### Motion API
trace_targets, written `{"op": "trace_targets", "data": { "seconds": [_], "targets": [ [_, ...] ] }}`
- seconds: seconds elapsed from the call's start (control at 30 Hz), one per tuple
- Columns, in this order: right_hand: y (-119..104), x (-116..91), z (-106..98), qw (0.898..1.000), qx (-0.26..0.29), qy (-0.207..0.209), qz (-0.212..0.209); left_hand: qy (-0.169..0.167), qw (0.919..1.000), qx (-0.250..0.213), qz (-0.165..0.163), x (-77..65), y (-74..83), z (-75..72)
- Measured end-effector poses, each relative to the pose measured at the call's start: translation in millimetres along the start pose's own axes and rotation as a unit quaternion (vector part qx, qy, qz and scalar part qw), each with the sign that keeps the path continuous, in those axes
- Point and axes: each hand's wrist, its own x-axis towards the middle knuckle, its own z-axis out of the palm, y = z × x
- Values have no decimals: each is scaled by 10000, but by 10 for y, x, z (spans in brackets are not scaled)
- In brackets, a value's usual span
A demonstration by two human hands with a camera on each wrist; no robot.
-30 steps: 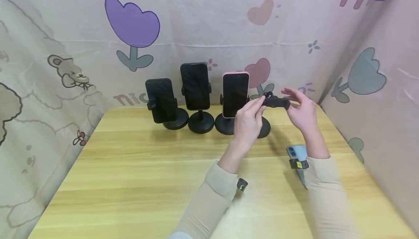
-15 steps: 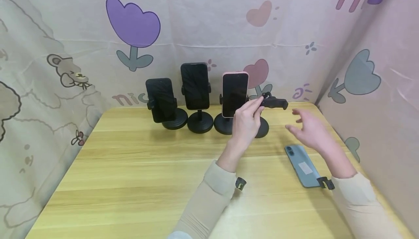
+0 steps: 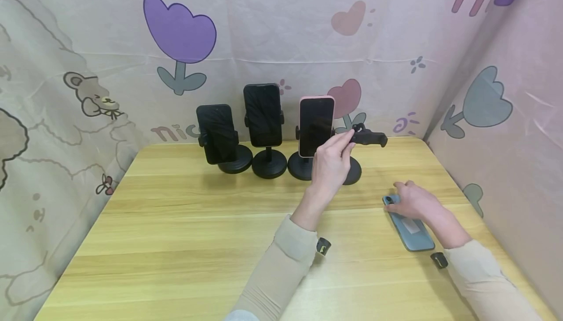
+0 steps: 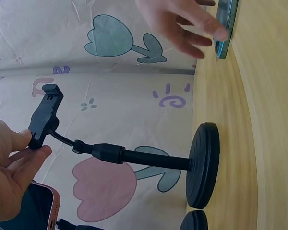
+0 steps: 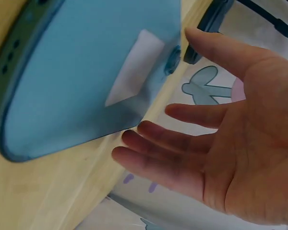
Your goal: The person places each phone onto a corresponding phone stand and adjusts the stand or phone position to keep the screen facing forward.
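My left hand [image 3: 329, 165] pinches the end of the black clamp [image 3: 370, 138] on the rightmost phone stand. In the left wrist view, thumb and fingers grip the lower end of that clamp, which joins a thin neck and a post on a round base [image 4: 203, 165]. A blue phone [image 3: 413, 238] lies back up on the table at the right, with a white label [image 5: 136, 68] on it. Above its camera end hovers my right hand [image 3: 415, 201]. Seen from the right wrist, the fingers are spread and apart, and the phone is not held.
Three more black stands hold phones at the back of the table: a dark phone [image 3: 216, 135] at the left, another dark phone [image 3: 262, 116], and a pink-edged phone [image 3: 316, 125] beside my left hand. A patterned cloth [image 3: 281, 23] hangs behind the wooden table [image 3: 176, 243].
My right hand has left the clamp, moved right, then come down over the blue phone. The left hand keeps its pinch on the clamp and has hardly moved.
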Motion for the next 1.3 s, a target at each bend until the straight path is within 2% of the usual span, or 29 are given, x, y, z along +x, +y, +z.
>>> {"op": "trace_targets", "data": {
  "seconds": [0.2, 0.43, 0.5, 0.63, 0.87, 0.97, 1.1, 1.2, 1.3],
  "targets": [
    [36, 34, 13, 9995, -90, -244, 195, -52, 10000, 5, 28, -5, 2, -1],
    [62, 93, 18, 9995, 237, -126, 159, -73, 10000, 30, 11, 0, 10, -20],
    [75, 103, 25, 9994, 303, 21, 146, -91, 10000, 33, -4, -3, 14, -23],
    [60, 105, 26, 9974, 409, 587, 61, -34, 10000, 70, -46, -16, 20, -36],
    [-68, 51, 4, 9844, 816, 1551, 168, 247, 9996, -92, 60, -38, 53, -100],
    [-145, 15, -6, 9740, 1037, 2002, 203, 355, 9988, -287, 153, -49, 90, -174],
    [-238, -53, -35, 9512, 1460, 2707, 237, 475, 9978, -365, 284, -45, 123, -299],
    [-303, -111, -60, 9245, 1813, 3348, 185, 566, 9969, -331, 437, -41, 109, -397],
    [-367, -162, -91, 8909, 2088, 4033, -29, 625, 9959, -345, 555, -43, 85, -504]
  ]
}}
